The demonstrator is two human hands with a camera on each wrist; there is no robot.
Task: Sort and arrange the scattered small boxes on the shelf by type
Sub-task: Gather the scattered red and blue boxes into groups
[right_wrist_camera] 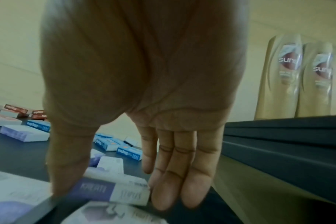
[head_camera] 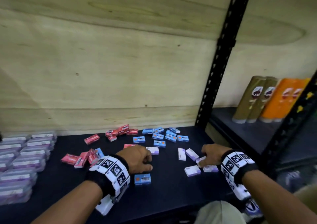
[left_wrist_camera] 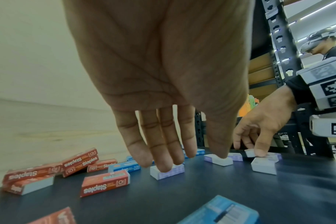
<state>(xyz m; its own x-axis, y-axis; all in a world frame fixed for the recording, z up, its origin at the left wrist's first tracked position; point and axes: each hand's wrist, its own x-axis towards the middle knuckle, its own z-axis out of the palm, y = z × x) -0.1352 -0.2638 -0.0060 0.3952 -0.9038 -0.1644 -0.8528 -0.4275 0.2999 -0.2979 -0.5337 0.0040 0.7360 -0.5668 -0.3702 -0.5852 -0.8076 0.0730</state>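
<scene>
Small staple boxes lie scattered on the dark shelf (head_camera: 171, 194): red ones (head_camera: 120, 131) at the back and left (head_camera: 82, 158), blue ones (head_camera: 164, 136) at the back right, purple-white ones (head_camera: 181, 154) in the middle. My left hand (head_camera: 148, 162) hangs fingers-down, and its straight fingertips (left_wrist_camera: 164, 166) touch a purple-white box (left_wrist_camera: 173, 172). A single blue box (head_camera: 142, 179) lies beside that wrist. My right hand (head_camera: 201, 162) pinches another purple-white box (right_wrist_camera: 128, 192) between thumb and fingers, among more purple-white boxes (head_camera: 192, 170).
Stacks of purple-labelled clear cases (head_camera: 22, 160) fill the shelf's left end. A black perforated upright (head_camera: 217, 72) bounds the right side. Beyond it, tan bottles (head_camera: 253, 100) and orange bottles (head_camera: 281, 100) stand on the neighbouring shelf. Plywood (head_camera: 103, 60) backs the shelf. A person with a headset (left_wrist_camera: 320, 45) stands nearby.
</scene>
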